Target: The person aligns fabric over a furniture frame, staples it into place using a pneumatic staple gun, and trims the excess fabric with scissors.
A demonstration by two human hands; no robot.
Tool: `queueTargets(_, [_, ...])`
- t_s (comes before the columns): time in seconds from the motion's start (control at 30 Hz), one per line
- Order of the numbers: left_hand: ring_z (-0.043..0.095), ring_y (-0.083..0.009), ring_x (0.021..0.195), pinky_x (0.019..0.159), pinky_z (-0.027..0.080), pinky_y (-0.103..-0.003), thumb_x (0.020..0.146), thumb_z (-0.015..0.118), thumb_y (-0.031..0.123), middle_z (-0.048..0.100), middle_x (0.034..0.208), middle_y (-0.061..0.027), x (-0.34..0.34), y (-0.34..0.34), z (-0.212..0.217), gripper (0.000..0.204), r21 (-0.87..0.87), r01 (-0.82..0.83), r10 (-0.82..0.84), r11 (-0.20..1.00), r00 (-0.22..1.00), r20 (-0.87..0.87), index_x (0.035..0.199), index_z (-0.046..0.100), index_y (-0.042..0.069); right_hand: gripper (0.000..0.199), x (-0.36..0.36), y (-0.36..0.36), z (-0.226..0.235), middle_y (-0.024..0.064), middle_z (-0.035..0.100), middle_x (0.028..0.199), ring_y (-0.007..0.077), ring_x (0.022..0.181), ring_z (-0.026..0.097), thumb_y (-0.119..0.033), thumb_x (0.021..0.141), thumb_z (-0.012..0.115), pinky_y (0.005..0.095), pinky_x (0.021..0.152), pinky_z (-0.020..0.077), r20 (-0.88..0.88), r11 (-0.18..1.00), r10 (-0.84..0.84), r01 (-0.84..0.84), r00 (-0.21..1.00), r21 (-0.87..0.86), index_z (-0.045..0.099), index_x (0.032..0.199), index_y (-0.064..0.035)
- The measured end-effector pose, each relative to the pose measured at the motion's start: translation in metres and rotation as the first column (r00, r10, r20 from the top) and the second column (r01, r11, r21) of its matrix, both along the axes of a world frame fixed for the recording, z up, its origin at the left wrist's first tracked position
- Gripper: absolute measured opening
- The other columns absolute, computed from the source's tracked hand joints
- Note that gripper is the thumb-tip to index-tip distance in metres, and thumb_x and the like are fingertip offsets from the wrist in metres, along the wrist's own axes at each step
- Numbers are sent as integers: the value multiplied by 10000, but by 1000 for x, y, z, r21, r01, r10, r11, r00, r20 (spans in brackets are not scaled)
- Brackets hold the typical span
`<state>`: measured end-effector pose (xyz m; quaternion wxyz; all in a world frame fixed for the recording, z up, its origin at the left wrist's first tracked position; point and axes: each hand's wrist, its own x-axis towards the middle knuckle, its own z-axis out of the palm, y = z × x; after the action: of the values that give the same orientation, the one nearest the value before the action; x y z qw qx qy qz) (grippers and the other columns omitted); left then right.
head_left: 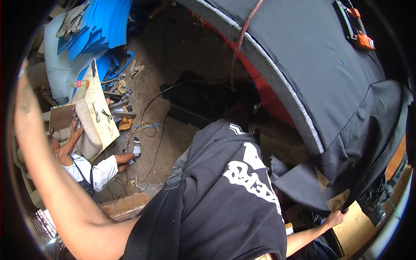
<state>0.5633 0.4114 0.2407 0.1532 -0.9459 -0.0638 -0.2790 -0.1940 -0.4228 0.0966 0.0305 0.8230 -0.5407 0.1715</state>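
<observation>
My left arm reaches up along the left rim, and my left hand [22, 69] is blurred and mostly cut off there, so its fingers do not show. At the lower right, my right hand [335, 219] is closed beside the hanging lower edge of black fabric [303, 184] and a light wooden board [354, 227]. What its fingers hold is too small to make out. The fabric drapes off a large curved piece covered in black cloth [312, 56], with a grey foam-like edge [286, 82] and red material [264, 89] beneath it.
An orange-and-black tool [364, 40] lies on the black cover, crossed by a red hose [242, 32]. At left, a person in white [102, 173] handles a beige padded piece [89, 130] by a board with scissors [106, 115]. Blue sheets [102, 26], scraps and cables lie around.
</observation>
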Motion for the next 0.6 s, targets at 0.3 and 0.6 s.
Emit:
queueTargets(0.3, [592, -333, 989, 832, 467, -432, 918, 408, 445, 623, 1076, -159, -58, 0, -27, 422, 23, 73, -69, 997, 987, -148, 1079, 606, 108, 612, 27, 14, -10, 241, 633, 994, 407, 903, 597, -511, 841, 571, 445, 747, 470, -77, 964, -170, 182, 983, 194, 532, 1204, -20])
queueTargets(0.6, [599, -324, 961, 817, 472, -425, 924, 415, 415, 629, 1055, -161, -85, 29, -231, 402, -78, 267, -276, 961, 891, -359, 1057, 609, 89, 380, -24, 45, -141, 167, 652, 996, 279, 911, 614, -301, 871, 606, 362, 819, 448, 134, 910, -253, 189, 958, 368, 577, 1100, 1])
